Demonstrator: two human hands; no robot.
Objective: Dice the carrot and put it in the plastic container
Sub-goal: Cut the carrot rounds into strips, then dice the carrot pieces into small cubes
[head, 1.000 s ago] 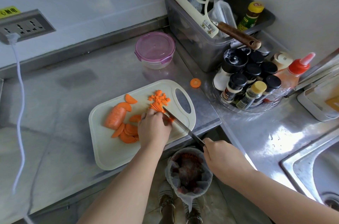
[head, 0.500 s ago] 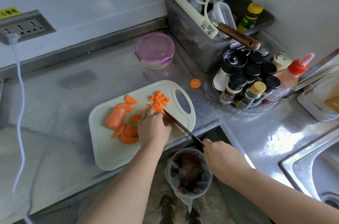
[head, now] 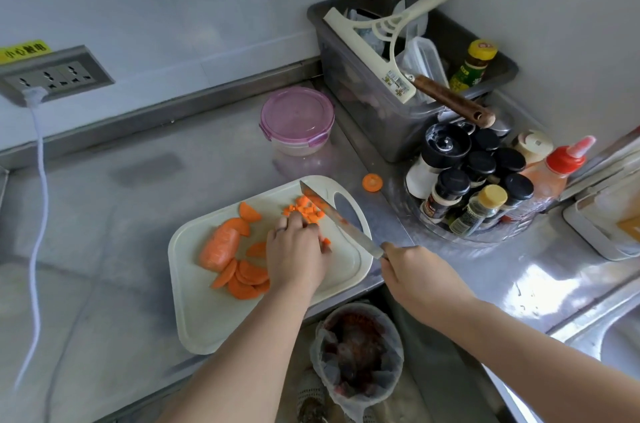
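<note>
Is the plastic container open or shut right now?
Shut: the pink lid sits flat on the container, beyond the cutting board.

Yellow sticker (head: 22,50) above the wall socket (head: 52,74) reads 小心触电; the bottle labels are too blurred to read.

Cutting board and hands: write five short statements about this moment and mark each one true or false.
1. The right hand grips the knife. True.
2. The plastic container stands open. False: its purple lid is on.
3. An uncut carrot chunk lies on the cutting board. True.
4. The left hand holds the container. False: it is over the board, beside the diced carrot.
5. One carrot slice lies on the counter, off the board. True.
</note>
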